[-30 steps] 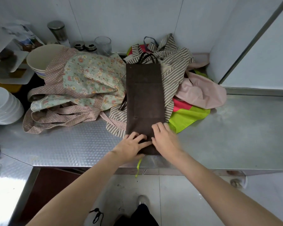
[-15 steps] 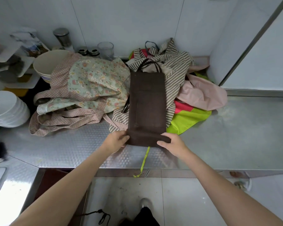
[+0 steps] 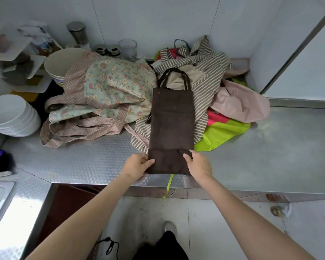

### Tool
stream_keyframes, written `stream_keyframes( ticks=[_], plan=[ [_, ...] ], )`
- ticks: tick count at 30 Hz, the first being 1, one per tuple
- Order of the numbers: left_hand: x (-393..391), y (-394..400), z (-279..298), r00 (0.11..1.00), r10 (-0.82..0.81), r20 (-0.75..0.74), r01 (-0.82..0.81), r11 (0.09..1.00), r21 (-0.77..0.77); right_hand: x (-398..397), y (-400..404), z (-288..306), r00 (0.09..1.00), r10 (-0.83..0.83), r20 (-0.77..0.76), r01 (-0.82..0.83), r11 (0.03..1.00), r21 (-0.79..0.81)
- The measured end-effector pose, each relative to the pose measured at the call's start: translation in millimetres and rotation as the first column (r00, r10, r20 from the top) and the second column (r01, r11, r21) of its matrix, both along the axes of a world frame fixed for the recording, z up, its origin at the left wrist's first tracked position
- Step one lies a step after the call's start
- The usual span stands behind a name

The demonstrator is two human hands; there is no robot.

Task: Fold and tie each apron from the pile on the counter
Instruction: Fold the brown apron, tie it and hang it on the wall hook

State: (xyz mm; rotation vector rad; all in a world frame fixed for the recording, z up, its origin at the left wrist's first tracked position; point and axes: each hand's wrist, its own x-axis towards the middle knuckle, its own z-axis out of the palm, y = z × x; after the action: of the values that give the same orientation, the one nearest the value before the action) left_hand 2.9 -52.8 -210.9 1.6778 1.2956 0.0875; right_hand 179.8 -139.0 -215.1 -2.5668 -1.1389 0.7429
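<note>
Since a moment ago, both hands have rolled the near end of the brown apron (image 3: 172, 126) farther up, so a wider folded band now lies at lower centre of the frame. Left hand (image 3: 137, 165) and right hand (image 3: 198, 164) each pinch that fold at its side edges, thumbs apparently on top. It lies lengthwise on the steel counter (image 3: 270, 147), its far end over the apron pile (image 3: 204, 76).

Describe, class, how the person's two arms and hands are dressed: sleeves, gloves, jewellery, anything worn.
Both arms are bare along all of their visible length: no sleeves show. The left hand and right hand wear no gloves. No watch, bracelet or ring is visible on either wrist or on the fingers that show.
</note>
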Motion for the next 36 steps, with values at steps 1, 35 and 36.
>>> stream_keyframes(
  ticks=[1, 35, 36],
  plan=[
    [1.8, 0.1, 0.9, 0.999, -0.014, -0.05, 0.017, 0.998, 0.055, 0.2, -0.2, 0.8, 1.0, 0.0, 0.002, 0.0, 1.0, 0.005],
    [-8.1, 8.3, -6.4, 0.998, -0.034, 0.058, 0.029, 0.995, 0.097, 19.3, -27.9, 2.3, 0.891, -0.029, -0.453, 0.128, 0.974, 0.188],
    [-5.5, 5.0, -5.8, 0.999, -0.033, 0.018, 0.031, 0.992, 0.126, 18.1, -28.3, 0.6, 0.917, -0.063, -0.395, 0.137, 0.977, 0.161]
  ],
)
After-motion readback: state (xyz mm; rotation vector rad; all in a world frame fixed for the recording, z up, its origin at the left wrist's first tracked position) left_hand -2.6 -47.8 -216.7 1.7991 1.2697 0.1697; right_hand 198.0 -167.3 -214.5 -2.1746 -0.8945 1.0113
